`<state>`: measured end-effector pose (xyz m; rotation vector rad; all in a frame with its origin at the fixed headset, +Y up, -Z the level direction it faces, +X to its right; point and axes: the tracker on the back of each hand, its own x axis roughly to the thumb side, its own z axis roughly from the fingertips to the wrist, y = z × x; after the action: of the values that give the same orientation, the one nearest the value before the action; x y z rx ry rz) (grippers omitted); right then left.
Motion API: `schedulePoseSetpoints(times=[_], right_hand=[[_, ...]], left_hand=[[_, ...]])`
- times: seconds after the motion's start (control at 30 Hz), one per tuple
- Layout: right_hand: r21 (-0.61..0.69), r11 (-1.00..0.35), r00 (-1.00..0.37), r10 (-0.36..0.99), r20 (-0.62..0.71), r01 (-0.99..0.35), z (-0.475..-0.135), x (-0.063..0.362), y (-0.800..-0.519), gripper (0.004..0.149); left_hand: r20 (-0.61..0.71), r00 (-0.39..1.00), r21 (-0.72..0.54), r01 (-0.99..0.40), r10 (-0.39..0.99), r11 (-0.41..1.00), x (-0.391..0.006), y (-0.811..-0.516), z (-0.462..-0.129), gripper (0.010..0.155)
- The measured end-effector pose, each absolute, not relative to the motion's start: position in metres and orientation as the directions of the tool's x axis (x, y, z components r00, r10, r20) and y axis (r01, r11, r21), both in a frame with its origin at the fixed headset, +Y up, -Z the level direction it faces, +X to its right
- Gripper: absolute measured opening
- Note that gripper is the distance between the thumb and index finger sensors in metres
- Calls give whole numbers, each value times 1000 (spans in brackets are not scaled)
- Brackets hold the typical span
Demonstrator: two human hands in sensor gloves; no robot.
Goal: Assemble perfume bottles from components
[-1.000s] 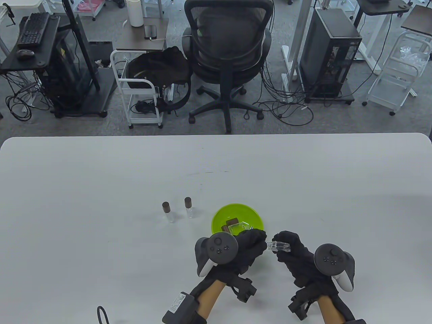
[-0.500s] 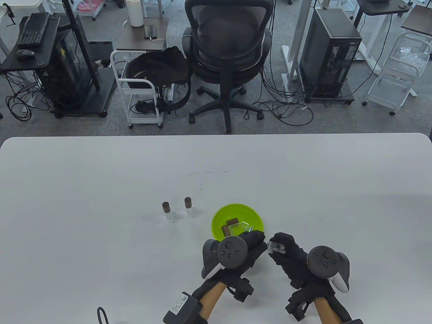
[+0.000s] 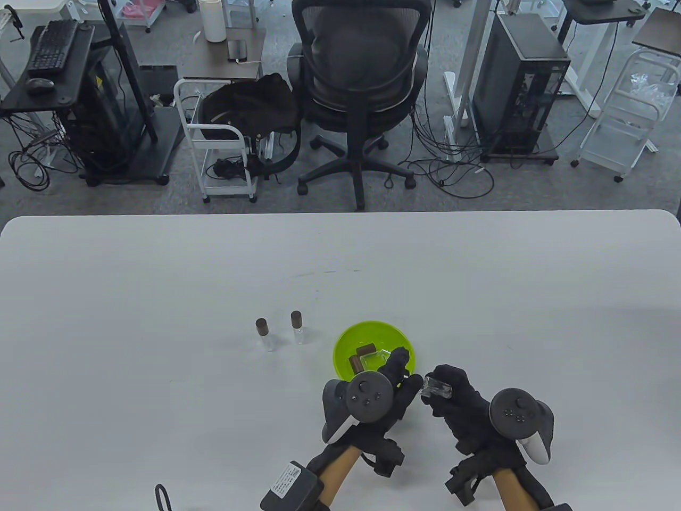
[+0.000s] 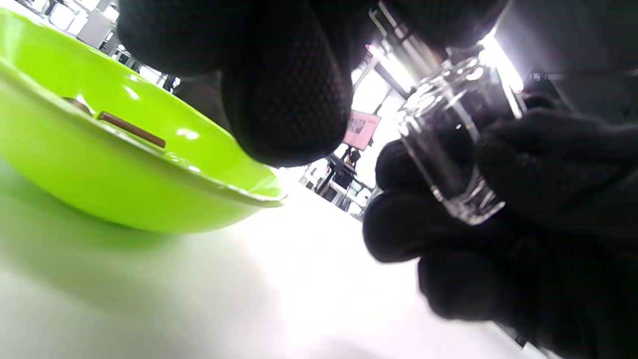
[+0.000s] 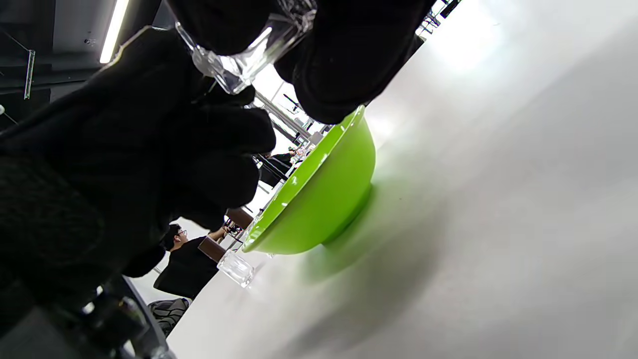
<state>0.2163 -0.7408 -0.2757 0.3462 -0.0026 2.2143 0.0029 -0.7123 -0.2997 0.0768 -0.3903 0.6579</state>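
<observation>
Table view first: both hands meet just near-right of the green bowl [image 3: 372, 340] on the white worktop [image 3: 159, 298]. The right hand [image 3: 457, 399] has its fingers curled round a clear glass bottle [image 3: 437, 387], held above the worktop with its mouth pointing left. The left hand [image 3: 396, 383] comes right up to that mouth, fingertips bunched there; whether they pinch some small part, I cannot tell. Brown caps [image 3: 365, 350] and clear pieces lie in the bowl. Two capped bottles [image 3: 266, 335] stand upright side by side, left of the bowl.

Left wrist view: a gloved left fingertip [image 4: 284, 99] hangs large in front, the bowl [image 4: 124, 179] is at left with a brown cap's [image 4: 130, 129] edge showing over the rim, and the bottle [image 4: 448, 149] sits wrapped in the right hand's fingers [image 4: 548, 164].

Right wrist view: the bottle's [image 5: 239, 65] square base pokes out between gloved fingers at the top, the left hand [image 5: 149, 149] dark beside it, the bowl [image 5: 319, 199] beyond, one standing bottle [image 5: 234, 267] past it.
</observation>
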Motion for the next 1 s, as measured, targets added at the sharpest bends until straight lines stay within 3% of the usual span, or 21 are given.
schedulePoseSetpoints(times=[0.3,0.5,0.57,0.83,1.0], right_hand=[[101,-653,-615,747,251,-751,-275,214,-742,57],[127,-598,-560,792,244,-791,-275,215,-742,58],[130,-609,-570,785,245,-783,-275,214,-742,57],[103,-656,-620,745,248,-747,-274,212,-742,57],[90,-659,-623,741,251,-747,-274,212,-742,57]], left_hand=[[485,644,-58,-652,592,756,2,-710,-296,39],[383,671,-67,-665,635,744,-3,-714,-303,59],[368,653,-150,-661,662,735,-3,-714,-304,53],[487,629,-89,-653,605,752,0,-711,-299,39],[427,603,-103,-708,674,699,-4,-716,-303,49]])
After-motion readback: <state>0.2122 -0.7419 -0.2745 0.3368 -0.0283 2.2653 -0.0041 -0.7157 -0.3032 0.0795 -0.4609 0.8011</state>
